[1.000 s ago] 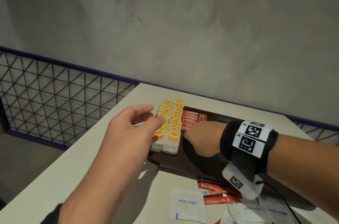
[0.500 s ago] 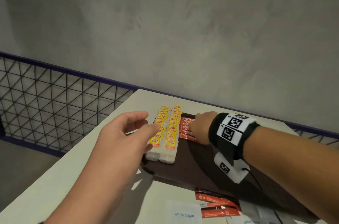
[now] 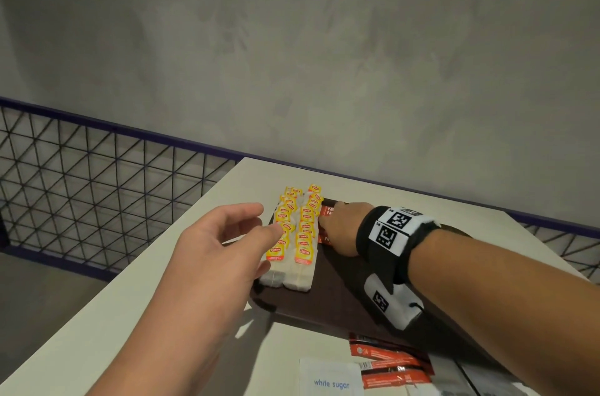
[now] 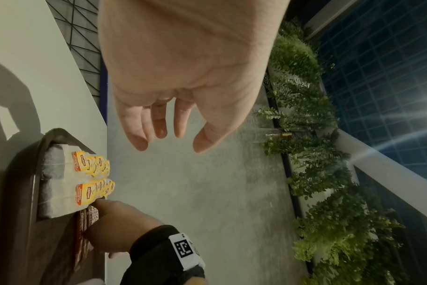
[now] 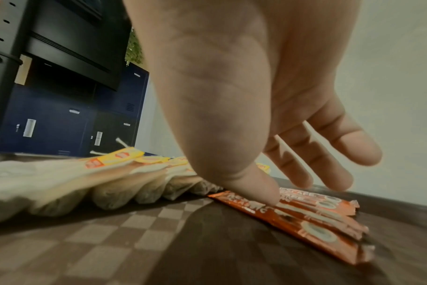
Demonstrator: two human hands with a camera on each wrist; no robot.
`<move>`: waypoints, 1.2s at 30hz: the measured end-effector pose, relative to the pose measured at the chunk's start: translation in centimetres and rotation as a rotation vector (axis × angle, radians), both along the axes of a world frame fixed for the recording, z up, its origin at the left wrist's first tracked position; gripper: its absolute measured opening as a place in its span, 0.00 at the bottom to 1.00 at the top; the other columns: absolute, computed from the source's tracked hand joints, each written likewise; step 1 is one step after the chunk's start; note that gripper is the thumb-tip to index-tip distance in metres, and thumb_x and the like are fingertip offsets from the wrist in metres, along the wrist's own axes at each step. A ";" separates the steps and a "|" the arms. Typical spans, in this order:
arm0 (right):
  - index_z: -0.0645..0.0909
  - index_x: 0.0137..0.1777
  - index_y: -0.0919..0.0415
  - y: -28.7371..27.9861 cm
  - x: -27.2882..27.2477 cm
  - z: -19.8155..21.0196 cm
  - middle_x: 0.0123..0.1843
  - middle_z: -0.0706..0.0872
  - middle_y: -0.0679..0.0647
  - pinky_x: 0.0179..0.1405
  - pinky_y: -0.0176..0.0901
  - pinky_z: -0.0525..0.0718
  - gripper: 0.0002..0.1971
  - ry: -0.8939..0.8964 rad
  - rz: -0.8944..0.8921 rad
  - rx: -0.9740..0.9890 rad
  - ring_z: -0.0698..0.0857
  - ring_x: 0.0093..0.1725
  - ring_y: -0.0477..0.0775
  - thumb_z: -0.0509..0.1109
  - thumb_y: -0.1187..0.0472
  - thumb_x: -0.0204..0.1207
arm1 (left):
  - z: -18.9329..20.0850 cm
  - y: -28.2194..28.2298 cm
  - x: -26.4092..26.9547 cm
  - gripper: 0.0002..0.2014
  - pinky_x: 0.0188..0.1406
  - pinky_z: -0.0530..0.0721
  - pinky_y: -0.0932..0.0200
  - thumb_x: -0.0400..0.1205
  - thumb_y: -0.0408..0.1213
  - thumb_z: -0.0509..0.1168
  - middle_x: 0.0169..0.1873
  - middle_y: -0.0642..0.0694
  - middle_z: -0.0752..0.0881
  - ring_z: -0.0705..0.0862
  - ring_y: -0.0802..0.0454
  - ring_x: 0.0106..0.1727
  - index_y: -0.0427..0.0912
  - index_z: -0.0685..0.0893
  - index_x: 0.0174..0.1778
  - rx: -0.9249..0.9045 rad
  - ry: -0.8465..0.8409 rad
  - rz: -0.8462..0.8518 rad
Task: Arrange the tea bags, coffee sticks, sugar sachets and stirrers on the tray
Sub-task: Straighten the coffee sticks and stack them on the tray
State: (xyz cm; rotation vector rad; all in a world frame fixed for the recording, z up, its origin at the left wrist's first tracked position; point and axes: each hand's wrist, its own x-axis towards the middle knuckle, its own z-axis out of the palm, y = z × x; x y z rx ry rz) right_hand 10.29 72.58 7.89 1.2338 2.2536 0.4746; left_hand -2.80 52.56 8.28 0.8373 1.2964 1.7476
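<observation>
Showing only wrist-side: thumb (image 5: 261, 190) presses coffee sticks (image 5: 312, 216).

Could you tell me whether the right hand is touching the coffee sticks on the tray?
Touching. The right wrist view shows the right hand with its thumb tip pressed onto the top of the orange coffee sticks.

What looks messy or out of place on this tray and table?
The coffee sticks under the right hand overlap unevenly on the tray, unlike the two neat rows of Lipton tea bags. More red sticks and a white sugar sachet lie loose on the table.
</observation>
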 end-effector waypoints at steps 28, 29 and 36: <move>0.84 0.60 0.51 -18.3 9.4 -0.6 0.49 0.78 0.49 0.36 0.46 0.82 0.14 0.212 0.156 -0.140 0.81 0.43 0.50 0.60 0.47 0.85 | 0.9 -2.0 2.5 0.10 0.47 0.91 0.55 0.83 0.39 0.73 0.48 0.44 0.92 0.91 0.49 0.47 0.40 0.90 0.58 -0.057 -0.087 -0.384; 0.84 0.62 0.51 -18.4 9.5 -0.9 0.50 0.76 0.50 0.37 0.46 0.82 0.14 0.232 0.161 -0.127 0.79 0.45 0.50 0.61 0.48 0.85 | 0.8 -2.1 2.6 0.11 0.46 0.91 0.55 0.83 0.39 0.73 0.49 0.44 0.92 0.91 0.49 0.47 0.41 0.90 0.59 -0.061 -0.072 -0.393; 0.81 0.62 0.46 -19.3 9.9 -1.4 0.54 0.79 0.47 0.50 0.49 0.86 0.10 0.445 0.161 -0.167 0.77 0.52 0.49 0.69 0.48 0.83 | 0.3 -2.1 2.8 0.12 0.48 0.89 0.53 0.83 0.42 0.74 0.56 0.41 0.93 0.92 0.50 0.49 0.42 0.90 0.59 -0.077 0.009 -0.419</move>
